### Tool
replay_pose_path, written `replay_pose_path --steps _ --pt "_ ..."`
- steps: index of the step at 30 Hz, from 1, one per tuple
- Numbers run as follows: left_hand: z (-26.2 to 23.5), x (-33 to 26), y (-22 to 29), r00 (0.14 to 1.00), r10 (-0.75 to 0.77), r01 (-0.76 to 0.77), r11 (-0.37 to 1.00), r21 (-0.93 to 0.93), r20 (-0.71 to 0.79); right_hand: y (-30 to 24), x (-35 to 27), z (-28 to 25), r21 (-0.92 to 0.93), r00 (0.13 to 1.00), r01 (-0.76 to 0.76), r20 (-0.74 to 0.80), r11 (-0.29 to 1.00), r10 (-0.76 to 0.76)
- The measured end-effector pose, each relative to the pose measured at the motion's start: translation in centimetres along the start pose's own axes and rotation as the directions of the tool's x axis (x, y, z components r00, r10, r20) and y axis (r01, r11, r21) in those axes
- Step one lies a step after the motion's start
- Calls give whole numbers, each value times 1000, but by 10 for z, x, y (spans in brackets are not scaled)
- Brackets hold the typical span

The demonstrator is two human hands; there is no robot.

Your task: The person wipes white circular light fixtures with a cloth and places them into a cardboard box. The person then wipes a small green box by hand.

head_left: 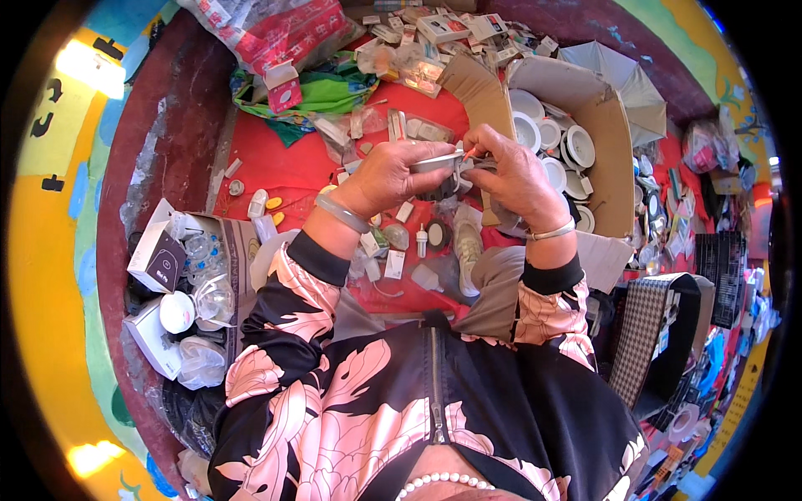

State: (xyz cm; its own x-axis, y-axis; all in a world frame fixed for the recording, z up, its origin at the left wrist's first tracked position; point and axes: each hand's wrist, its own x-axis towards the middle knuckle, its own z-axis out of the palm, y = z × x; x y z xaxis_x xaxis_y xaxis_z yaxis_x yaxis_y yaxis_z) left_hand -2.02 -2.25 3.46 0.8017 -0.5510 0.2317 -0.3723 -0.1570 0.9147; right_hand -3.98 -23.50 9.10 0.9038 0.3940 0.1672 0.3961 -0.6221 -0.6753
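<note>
In front of my chest, my left hand point(380, 174) is closed around a flat white downlight point(431, 164), which is seen almost edge-on. My right hand point(520, 182) meets it from the right, its thumb and fingers pinched at the light's back beside a small grey piece point(462, 174). What exactly those fingertips grip is too small to make out. Just right of my hands stands an open cardboard box point(614, 150) with several round white lights point(578, 146) in it.
Small bulbs, packets and parts lie on the red cloth point(276, 167) below my hands. A carton of bulbs point(242, 259) stands at left. Small boxes point(443, 27) and a red-and-white bag point(288, 37) are at the back. A checked box point(639, 334) sits at right.
</note>
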Motion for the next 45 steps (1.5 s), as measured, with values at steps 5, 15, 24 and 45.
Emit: replay_pose_path --steps 5,15,24,45 --pt "-7 1 3 955 286 -296 926 234 76 8 1 -2 107 998 48 26 993 -51" --pt "-2 -1 9 875 463 -480 796 369 140 19 -1 -11 398 921 -324 342 858 189" --pt "3 -2 3 998 21 -28 991 127 55 17 -1 4 83 993 -116 -12 990 117" --pt "-4 2 2 983 -114 33 879 -475 -143 49 -6 -20 969 732 149 -241 196 637"
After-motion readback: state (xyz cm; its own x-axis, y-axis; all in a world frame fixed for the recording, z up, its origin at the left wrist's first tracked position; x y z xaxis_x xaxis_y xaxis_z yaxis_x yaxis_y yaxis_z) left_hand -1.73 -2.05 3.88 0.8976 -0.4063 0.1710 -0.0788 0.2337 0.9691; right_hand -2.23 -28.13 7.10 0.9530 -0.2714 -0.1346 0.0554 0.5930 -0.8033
